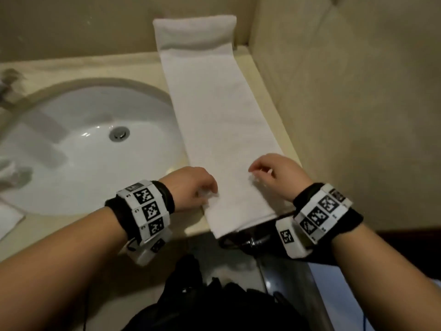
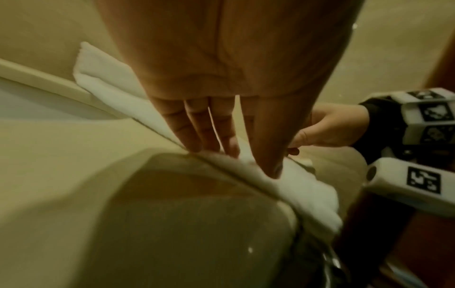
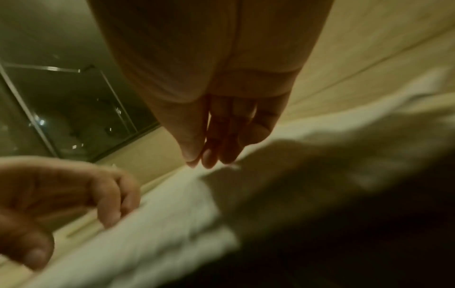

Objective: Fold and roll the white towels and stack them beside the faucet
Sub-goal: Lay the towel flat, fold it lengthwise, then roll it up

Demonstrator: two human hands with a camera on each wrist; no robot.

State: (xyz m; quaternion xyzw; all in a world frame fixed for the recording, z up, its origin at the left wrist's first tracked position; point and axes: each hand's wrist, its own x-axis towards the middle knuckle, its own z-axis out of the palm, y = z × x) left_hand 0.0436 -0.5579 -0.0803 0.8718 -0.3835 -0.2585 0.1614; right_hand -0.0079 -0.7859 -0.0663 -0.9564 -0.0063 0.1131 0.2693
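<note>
A long white towel (image 1: 222, 115) folded into a narrow strip lies on the counter right of the sink. It runs from the front edge to the back wall, where its far end leans up. My left hand (image 1: 205, 189) pinches the strip's near left edge, and the left wrist view shows the towel (image 2: 110, 85) bunched between thumb and fingers (image 2: 209, 136). My right hand (image 1: 257, 173) pinches the near right edge, its fingertips (image 3: 204, 157) drawn together on the towel (image 3: 172, 214). The towel's near end hangs slightly over the counter's front.
The white sink basin (image 1: 71, 163) lies left of the towel, set in the beige counter (image 1: 143, 65). A blurred faucet (image 1: 9, 87) is at the far left, with another white cloth (image 1: 9, 218) below it. A beige wall (image 1: 358, 91) runs close along the towel's right side.
</note>
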